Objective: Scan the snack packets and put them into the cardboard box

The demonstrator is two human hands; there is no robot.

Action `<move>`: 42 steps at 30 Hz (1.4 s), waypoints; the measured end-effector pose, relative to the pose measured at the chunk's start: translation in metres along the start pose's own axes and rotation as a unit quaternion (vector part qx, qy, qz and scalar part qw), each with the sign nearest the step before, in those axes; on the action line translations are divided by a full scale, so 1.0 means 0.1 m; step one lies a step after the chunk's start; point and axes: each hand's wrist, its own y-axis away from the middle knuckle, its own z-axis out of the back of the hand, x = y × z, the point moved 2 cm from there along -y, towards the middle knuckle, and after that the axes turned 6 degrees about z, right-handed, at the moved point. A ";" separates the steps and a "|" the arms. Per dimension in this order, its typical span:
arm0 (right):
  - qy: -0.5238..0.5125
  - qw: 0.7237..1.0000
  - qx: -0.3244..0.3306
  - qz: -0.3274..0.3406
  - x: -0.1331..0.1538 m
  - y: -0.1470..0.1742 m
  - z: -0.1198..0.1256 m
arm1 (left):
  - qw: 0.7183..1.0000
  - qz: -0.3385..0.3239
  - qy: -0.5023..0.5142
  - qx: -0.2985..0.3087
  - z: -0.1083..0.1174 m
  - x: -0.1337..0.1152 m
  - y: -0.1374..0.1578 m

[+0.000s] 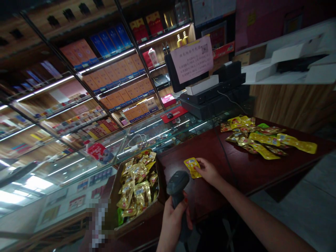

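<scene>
At dark red table (204,203) | between carton (162,179) of gold packets (138,187) and packet pile (264,138) | grips scanner (178,180) in left hand (174,213), with fingers wrapped around handle | pinches yellow packet (190,166) in fingertips of right hand (209,172), near scanner

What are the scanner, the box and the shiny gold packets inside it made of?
Scanner: probably hard plastic, dark and mostly dull, with smooth, moulded-looking curves.
Box: likely cardboard, brown and matte, with thin, straight walls.
Gold packets: shiny foil or metallic-looking plastic film; they look crinkly and catch bright glints, but I can't tell which.
</scene>
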 end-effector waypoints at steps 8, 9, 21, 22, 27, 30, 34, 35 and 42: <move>-0.051 0.997 0.020 -0.055 0.00 0.05 0.01 | 0.999 0.016 0.018 -0.021 0.05 0.18 -0.11; -0.060 0.996 0.020 -0.061 0.00 0.05 0.02 | 0.999 0.018 0.021 -0.031 0.08 0.23 -0.14; -0.109 0.989 0.079 -0.067 0.30 -0.63 -0.80 | 0.995 0.040 0.035 -0.081 0.22 0.56 -0.22; -0.127 0.986 0.092 -0.058 0.39 -0.73 -1.01 | 0.995 0.037 0.038 -0.081 0.21 0.56 -0.22; -0.157 0.971 0.164 -0.075 0.83 -1.10 -2.05 | 0.995 0.031 0.048 -0.087 0.23 0.52 -0.19; -0.120 0.974 0.172 -0.084 0.88 -1.17 -2.30 | 0.995 0.035 0.047 -0.084 0.24 0.53 -0.20; -0.041 0.990 0.115 -0.071 0.63 -1.11 -1.73 | 0.995 0.034 0.050 -0.081 0.27 0.59 -0.23; -0.013 0.993 0.091 -0.071 0.53 -1.06 -1.44 | 0.995 0.033 0.050 -0.080 0.28 0.62 -0.24; 0.472 0.869 -0.082 -0.126 -0.14 -0.82 0.73 | 0.995 0.026 0.053 -0.075 0.29 0.64 -0.27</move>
